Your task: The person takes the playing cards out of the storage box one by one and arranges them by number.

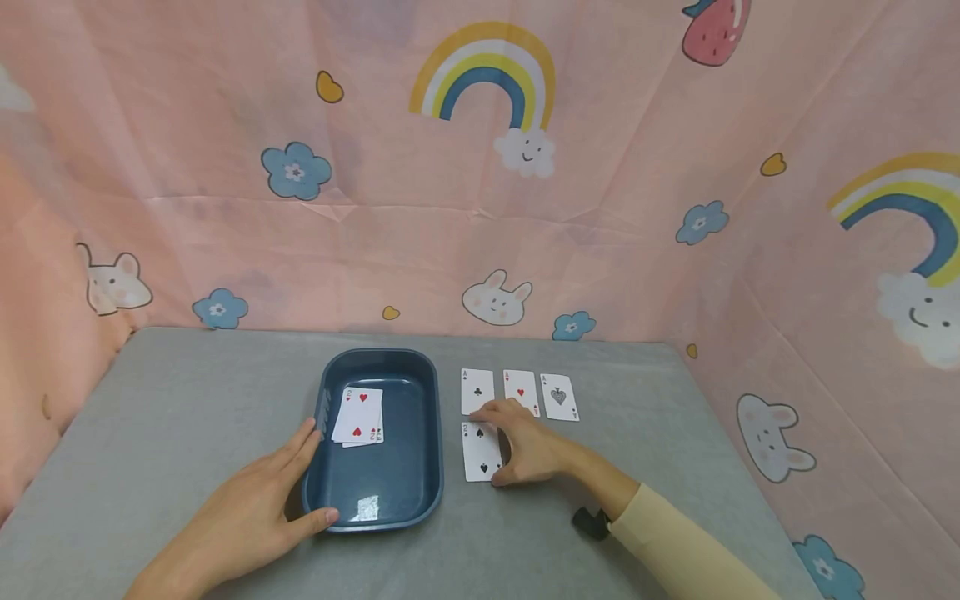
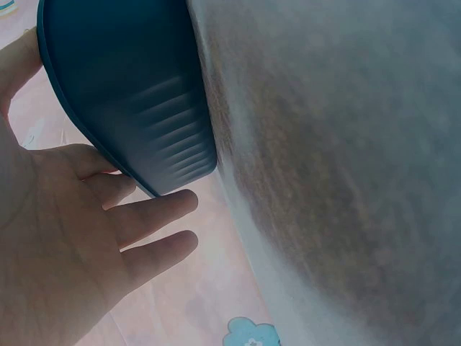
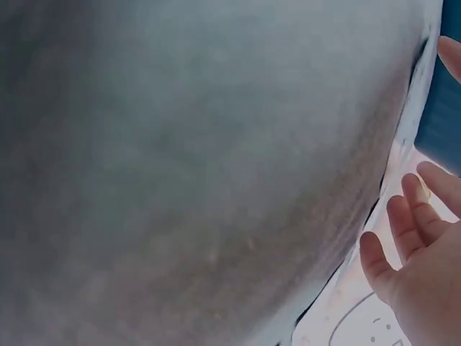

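Observation:
A blue tray (image 1: 375,500) stands left of centre on the table. Two overlapping playing cards lie inside it, the two of hearts (image 1: 362,414) uppermost. My left hand (image 1: 247,492) rests against the tray's left side in the head view, fingers mostly straight and spread, thumb at the near rim. To the right of the tray is the two of spades (image 1: 477,454). Over its right side curves my right hand (image 1: 528,446), holding it with thumb at the near right corner and fingertips at the far edge.
Behind the two of spades, an ace of clubs (image 1: 477,390), an ace of hearts (image 1: 521,387) and an ace of spades (image 1: 559,397) lie face up in a row. The grey tabletop (image 1: 645,400) meets a pink patterned cloth (image 1: 375,233) at the back.

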The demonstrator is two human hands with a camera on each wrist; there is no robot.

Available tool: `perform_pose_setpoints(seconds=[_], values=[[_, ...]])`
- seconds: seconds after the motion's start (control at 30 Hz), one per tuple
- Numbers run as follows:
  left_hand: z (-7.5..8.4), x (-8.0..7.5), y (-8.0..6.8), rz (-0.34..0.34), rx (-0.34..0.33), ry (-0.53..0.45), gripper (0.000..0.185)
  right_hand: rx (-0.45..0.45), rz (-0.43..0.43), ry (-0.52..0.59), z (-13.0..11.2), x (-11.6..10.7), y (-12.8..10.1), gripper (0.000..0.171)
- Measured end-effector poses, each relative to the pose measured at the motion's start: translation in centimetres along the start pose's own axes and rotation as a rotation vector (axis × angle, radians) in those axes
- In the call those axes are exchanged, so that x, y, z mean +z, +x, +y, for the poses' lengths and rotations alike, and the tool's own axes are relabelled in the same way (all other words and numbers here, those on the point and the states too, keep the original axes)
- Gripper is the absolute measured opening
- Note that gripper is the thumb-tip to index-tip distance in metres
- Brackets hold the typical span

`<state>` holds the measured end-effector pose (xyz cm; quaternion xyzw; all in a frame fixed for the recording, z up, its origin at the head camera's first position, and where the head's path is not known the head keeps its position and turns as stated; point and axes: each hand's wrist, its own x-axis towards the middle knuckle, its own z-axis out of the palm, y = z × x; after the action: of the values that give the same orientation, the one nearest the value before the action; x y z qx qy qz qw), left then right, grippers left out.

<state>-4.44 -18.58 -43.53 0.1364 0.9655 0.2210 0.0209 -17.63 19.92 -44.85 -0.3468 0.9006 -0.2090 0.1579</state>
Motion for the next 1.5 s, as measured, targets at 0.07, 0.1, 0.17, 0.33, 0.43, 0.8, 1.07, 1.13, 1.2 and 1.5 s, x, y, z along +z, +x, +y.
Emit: perform_pose_setpoints(seconds=[0.07,0.1,0.17,0.33,0.43,0.8,1.07,1.13,1.2,1.5], values=[[0.0,0.0,0.0,-0.002,-0.001,0.000,0.109,-0.004,0.024,0.020,-0.1,-0.2,0.0,0.083],[0.0,0.0,0.0,-0.002,0.000,-0.002,0.109,-0.006,0.039,0.031,-0.2,-0.4,0.0,0.081],[-0.1,0.0,-0.1,-0.002,0.005,-0.007,0.109,-0.015,0.067,0.041,-0.5,-0.9,0.1,0.077],[-0.3,-0.2,-0.1,0.018,0.032,-0.015,0.107,-0.027,0.128,0.120,-1.6,-2.1,0.6,0.067],[-0.3,-0.3,0.0,0.021,0.039,-0.012,0.106,-0.034,0.173,0.198,-2.1,-2.5,0.9,0.064],[-0.1,-0.2,0.2,0.001,0.017,-0.011,0.109,-0.104,0.263,0.322,-4.7,-2.7,3.1,0.062],[-0.1,-0.1,0.1,0.003,0.019,-0.013,0.108,-0.139,0.263,0.353,-6.8,-2.1,5.2,0.058],[-0.2,-0.1,0.0,0.011,0.025,-0.016,0.108,-0.143,0.259,0.343,-7.3,-1.8,5.9,0.058],[-0.3,-0.1,0.0,0.012,0.026,-0.015,0.108,-0.137,0.246,0.346,-7.8,-1.6,6.5,0.059],[-0.1,-0.1,0.1,-0.010,0.009,-0.003,0.109,-0.073,0.202,0.373,-9.4,-0.6,9.2,0.063]])
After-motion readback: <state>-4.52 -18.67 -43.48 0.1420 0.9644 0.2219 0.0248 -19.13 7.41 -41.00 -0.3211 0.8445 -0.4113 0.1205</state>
